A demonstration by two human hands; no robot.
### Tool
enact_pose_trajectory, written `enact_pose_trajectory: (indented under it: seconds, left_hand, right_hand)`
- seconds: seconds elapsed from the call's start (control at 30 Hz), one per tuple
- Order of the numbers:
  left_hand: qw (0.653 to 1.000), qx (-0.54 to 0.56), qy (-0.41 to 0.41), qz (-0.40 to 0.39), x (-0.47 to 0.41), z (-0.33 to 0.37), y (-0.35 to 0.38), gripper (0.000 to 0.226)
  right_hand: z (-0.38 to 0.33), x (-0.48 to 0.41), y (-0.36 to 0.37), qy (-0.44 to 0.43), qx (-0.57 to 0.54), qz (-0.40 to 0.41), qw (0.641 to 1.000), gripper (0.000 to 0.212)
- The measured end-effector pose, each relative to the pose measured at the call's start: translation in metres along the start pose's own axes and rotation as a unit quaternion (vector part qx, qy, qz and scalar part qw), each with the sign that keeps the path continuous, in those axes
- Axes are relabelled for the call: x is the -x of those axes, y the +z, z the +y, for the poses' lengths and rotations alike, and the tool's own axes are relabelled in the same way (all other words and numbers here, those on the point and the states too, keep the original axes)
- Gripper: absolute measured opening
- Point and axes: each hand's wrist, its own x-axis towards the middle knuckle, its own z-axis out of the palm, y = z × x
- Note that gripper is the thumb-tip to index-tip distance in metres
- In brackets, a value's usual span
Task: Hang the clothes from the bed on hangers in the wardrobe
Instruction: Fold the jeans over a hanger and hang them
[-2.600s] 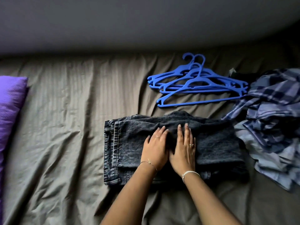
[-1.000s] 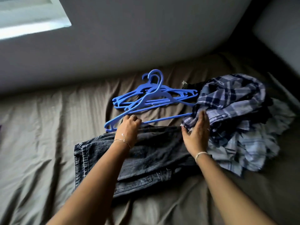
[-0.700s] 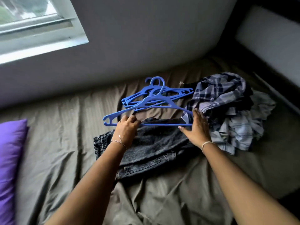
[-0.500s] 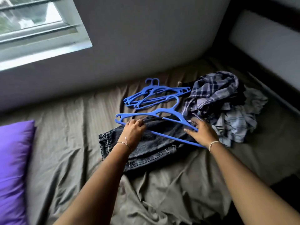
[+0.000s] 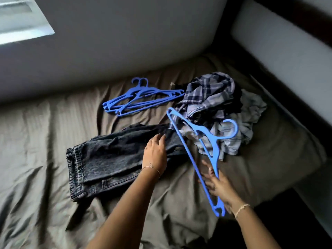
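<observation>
A: Far left, up top, a corner of the window [image 5: 21, 20], bright against the grey wall [image 5: 125, 33]. Below it the bed [image 5: 36, 141], a creased grey-brown sheet.

B: And the folded jeans [image 5: 111, 159] lie on that sheet, dark denim, waistband end toward the left.

A: The left hand [image 5: 155, 155] comes in on their right part. Palm down, fingers straight and close together, pressed flat on the denim. A thin bracelet [image 5: 152, 167] on that wrist.

B: Behind the jeans, nearer the wall, the spare hangers [image 5: 142, 100], blue plastic, stacked loosely on the sheet. I count 2 hooks pointing at the wall; how many lie in the stack, I cannot tell.

A: Moving right, 1 more blue hanger [image 5: 213, 148], held steeply tilted. Its far end shows just beside the right edge of the jeans, and its hook curls out to the right in front of the clothes heap.

B: The right hand [image 5: 218, 187] has it, fingers curled round the bars close to the near end. The picture is blurred there, so the exact finger placement is hard to read.

A: Then the plaid shirts [image 5: 212, 97], a crumpled heap of blue and pale checks on the bed, just right of the jeans and touching the tips of the spare hangers.

B: Far right, a pale padded panel [image 5: 287, 51] runs along the edge of the bed.
</observation>
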Motion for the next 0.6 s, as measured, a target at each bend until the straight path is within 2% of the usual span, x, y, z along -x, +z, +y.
enact_pose_trajectory:
  seconds: [0.07, 0.17, 0.3, 0.4, 0.43, 0.5, 0.53, 0.6]
  left_hand:
    - [0.996, -0.018, -0.052, -0.074, -0.004, 0.011, 0.032, 0.084]
    - [0.981, -0.083, -0.081, -0.157, -0.013, 0.014, 0.078, 0.094]
    - [0.977, -0.105, -0.115, -0.147, -0.033, 0.009, 0.121, 0.096]
    - [0.973, -0.139, -0.128, -0.134, -0.04, 0.004, 0.135, 0.112]
    - [0.97, -0.155, -0.13, -0.133, -0.042, 0.001, 0.139, 0.115]
    - [0.966, -0.184, -0.126, -0.132, -0.045, -0.003, 0.144, 0.109]
    - [0.965, -0.189, -0.123, -0.132, -0.048, -0.005, 0.145, 0.099]
    - [0.967, -0.181, -0.118, -0.136, -0.052, -0.008, 0.143, 0.078]
  right_hand:
    - [0.014, -0.013, -0.006, -0.03, 0.007, 0.016, 0.999, 0.031]
    - [0.029, -0.038, -0.007, -0.062, 0.041, 0.005, 0.997, 0.032]
    - [0.05, -0.079, -0.007, -0.045, 0.066, -0.004, 0.997, 0.035]
    - [0.058, -0.097, 0.001, -0.022, 0.069, -0.026, 0.997, 0.025]
    - [0.06, -0.102, 0.006, -0.028, 0.078, -0.049, 0.995, 0.028]
    - [0.064, -0.11, 0.017, -0.035, 0.095, -0.083, 0.991, 0.044]
    - [0.067, -0.114, 0.021, -0.033, 0.1, -0.076, 0.992, 0.043]
    - [0.071, -0.122, 0.023, -0.033, 0.096, -0.025, 0.995, 0.027]
